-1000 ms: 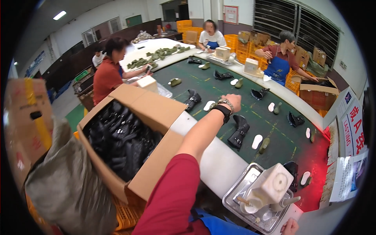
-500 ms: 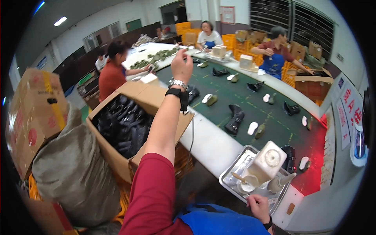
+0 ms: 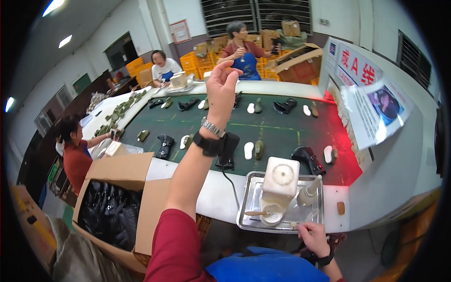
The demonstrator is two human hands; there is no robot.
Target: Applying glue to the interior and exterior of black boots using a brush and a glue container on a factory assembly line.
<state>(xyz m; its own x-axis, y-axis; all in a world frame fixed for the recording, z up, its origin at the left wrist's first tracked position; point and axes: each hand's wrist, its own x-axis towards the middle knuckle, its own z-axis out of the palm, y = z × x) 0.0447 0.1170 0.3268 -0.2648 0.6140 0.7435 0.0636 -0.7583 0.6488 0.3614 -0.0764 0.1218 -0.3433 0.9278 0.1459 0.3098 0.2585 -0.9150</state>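
Observation:
My left hand point(image 3: 221, 89), with a metal watch and a black wrist strap, is raised over the dark green conveyor belt point(image 3: 275, 131). Its fingers are loosely bent, thumb apart, and nothing shows in them. At the near edge of the metal tray point(image 3: 244, 207), my right hand point(image 3: 314, 237) has its fingers curled in; what they hold, if anything, is hidden. On the tray stand a white square container point(image 3: 281, 176), a small white cup point(image 3: 272, 217) with a wooden-handled brush point(image 3: 256, 213) across it, and a pale bottle point(image 3: 307, 193). A black boot point(image 3: 307, 160) lies beyond the tray.
Boots, white soles point(image 3: 249, 150) and olive shoe forms point(image 3: 259, 149) lie along the belt. An open carton point(image 3: 105, 171) of black boots stands left. Red light falls near the grey machine housing point(image 3: 399, 174). A brown block point(image 3: 341, 208) lies right of the tray. Several co-workers sit around the belt.
My view has swung to the right, so the belt and carton sit further left. My left hand stays raised, its fingers now bent more to the right. My right hand stays by the tray.

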